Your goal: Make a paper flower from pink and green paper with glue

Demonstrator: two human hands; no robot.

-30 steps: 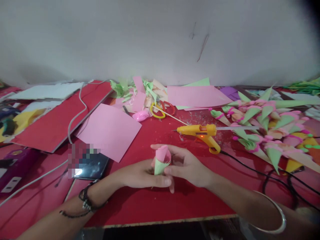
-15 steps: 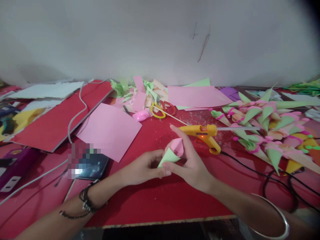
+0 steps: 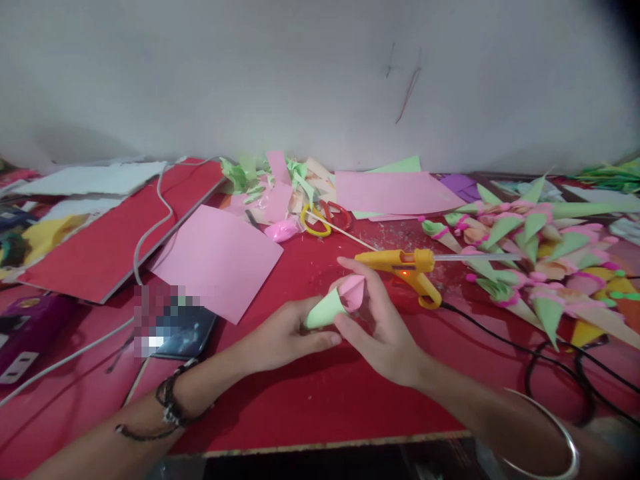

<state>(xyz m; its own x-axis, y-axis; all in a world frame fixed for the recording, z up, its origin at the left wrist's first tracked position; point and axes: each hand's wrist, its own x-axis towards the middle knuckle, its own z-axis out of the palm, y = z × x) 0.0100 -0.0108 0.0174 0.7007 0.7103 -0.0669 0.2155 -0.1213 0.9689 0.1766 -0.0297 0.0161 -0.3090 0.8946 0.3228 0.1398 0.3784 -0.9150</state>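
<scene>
A small rolled paper cone (image 3: 325, 310), green outside with pink paper showing at its mouth, is held between my two hands above the red table (image 3: 320, 407). My left hand (image 3: 295, 333) is closed round its narrow lower left end, thumb along the near side. My right hand (image 3: 377, 320) grips the wider end, with the thumb near the rim and the fingers behind the pink part. Just beyond my right hand lies a yellow glue gun (image 3: 413, 267) with a lit orange light and a clear stick in its back.
Pink sheet (image 3: 220, 260), phone (image 3: 185, 330) and red board (image 3: 120, 233) lie left. Scissors (image 3: 315, 223) and paper scraps (image 3: 280, 193) are behind. Many paper flowers (image 3: 535, 247) cover the right, near a black cable (image 3: 480, 327).
The cone has tilted flatter, its green end swinging left. My left thumb has come away from my right thumb, which has shifted slightly up toward the rim.
</scene>
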